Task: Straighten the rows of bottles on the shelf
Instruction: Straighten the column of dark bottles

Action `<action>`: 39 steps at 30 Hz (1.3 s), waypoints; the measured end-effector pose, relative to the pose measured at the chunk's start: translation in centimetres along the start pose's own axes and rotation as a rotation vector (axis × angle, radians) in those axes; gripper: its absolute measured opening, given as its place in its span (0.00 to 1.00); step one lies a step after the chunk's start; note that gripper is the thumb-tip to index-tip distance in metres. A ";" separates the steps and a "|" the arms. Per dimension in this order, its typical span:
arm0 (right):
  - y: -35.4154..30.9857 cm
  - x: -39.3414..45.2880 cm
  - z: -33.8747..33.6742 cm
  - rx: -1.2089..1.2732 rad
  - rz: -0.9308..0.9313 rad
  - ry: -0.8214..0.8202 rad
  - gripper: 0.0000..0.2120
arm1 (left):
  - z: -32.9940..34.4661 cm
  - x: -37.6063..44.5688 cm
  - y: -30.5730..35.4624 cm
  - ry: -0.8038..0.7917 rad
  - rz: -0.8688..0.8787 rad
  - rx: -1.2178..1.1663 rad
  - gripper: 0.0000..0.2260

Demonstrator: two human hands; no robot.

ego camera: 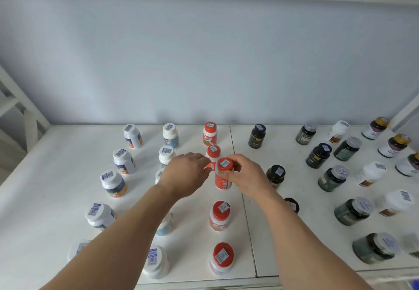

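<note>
A column of red-capped bottles runs down the middle of the white shelf (63,167). My right hand (246,177) grips the third red-capped bottle (223,177) near its cap from the right. Just behind it stands the second red-capped bottle (213,151). My left hand (186,175) reaches it from the left, fingers curled against its lower body, which the hand partly hides. The rear red-capped bottle (210,133) stands alone near the back wall. Two more red-capped bottles (219,216) (222,258) stand nearer the front edge.
White-capped bottles (123,161) form two columns on the left, some hidden under my left forearm. Black bottles (257,136), dark green silver-capped bottles (332,178), white bottles and gold-capped bottles (394,145) stand loosely on the right. A shelf seam (235,153) runs beside the red column.
</note>
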State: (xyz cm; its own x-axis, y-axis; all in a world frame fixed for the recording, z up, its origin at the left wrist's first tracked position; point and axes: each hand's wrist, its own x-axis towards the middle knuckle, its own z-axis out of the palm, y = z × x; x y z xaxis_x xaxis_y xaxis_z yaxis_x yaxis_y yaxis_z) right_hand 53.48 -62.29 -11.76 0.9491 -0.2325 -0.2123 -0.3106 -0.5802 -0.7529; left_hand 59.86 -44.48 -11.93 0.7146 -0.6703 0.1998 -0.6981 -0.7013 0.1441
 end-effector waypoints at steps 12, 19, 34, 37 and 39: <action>0.9 -0.5 3.5 -0.049 0.055 -0.026 0.25 | -0.2 -1.1 0.2 -0.065 -0.045 -0.048 0.17; 0.6 -0.9 3.4 -0.037 0.071 -0.036 0.26 | -0.5 -0.9 0.7 -0.076 -0.039 -0.040 0.17; 2.7 7.6 -10.1 0.013 0.006 0.155 0.22 | 0.4 9.1 4.5 -0.106 0.001 0.069 0.18; 4.5 10.4 -11.9 -0.017 0.012 0.139 0.22 | 2.0 12.0 5.4 -0.116 -0.047 0.088 0.17; 5.4 12.2 -12.4 -0.036 0.011 0.096 0.27 | 2.9 13.6 6.0 -0.131 -0.087 0.085 0.17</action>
State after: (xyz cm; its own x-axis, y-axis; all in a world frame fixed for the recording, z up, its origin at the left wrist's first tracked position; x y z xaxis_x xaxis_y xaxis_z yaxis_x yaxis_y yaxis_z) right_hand 62.74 -77.99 -10.71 0.9369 -0.3117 -0.1584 -0.3242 -0.6048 -0.7273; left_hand 65.55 -58.53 -11.12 0.7756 -0.6282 0.0615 -0.6312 -0.7722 0.0719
